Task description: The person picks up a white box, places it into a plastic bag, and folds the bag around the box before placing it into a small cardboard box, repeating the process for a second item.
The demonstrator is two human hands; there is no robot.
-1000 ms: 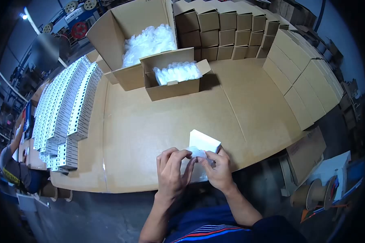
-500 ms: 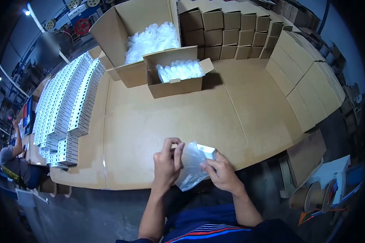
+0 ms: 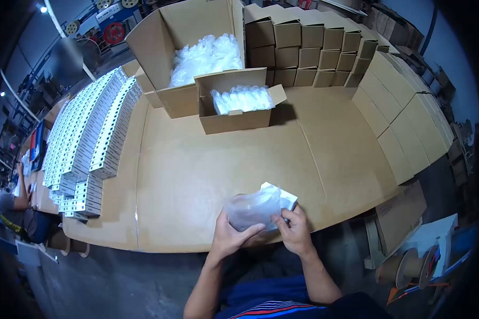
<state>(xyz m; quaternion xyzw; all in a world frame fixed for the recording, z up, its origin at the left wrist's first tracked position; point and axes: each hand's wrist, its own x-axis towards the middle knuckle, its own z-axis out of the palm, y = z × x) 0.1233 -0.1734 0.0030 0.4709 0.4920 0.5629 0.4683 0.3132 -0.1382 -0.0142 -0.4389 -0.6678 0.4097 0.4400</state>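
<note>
My left hand point(image 3: 231, 234) holds the left end of a clear plastic bag point(image 3: 253, 207), its thumb along the lower edge and its fingers hidden behind. My right hand point(image 3: 295, 227) pinches the bag's right end together with a small white box point(image 3: 287, 200). The box juts out of the bag at the upper right, and the film overlaps its lower left part. Both hands are close together over the table's near edge.
A cardboard table point(image 3: 218, 165) spreads ahead. An open carton point(image 3: 237, 123) with wrapped packs stands before a larger carton point(image 3: 178, 101) of plastic bags. White boxes point(image 3: 85, 133) are stacked left, brown cartons point(image 3: 314, 40) at the back and right. A person point(image 3: 16, 207) sits far left.
My left hand has gone from raised, curled fingers beside the bag to gripping its left end from below. The bag has swung from hanging down to lying roughly level.
</note>
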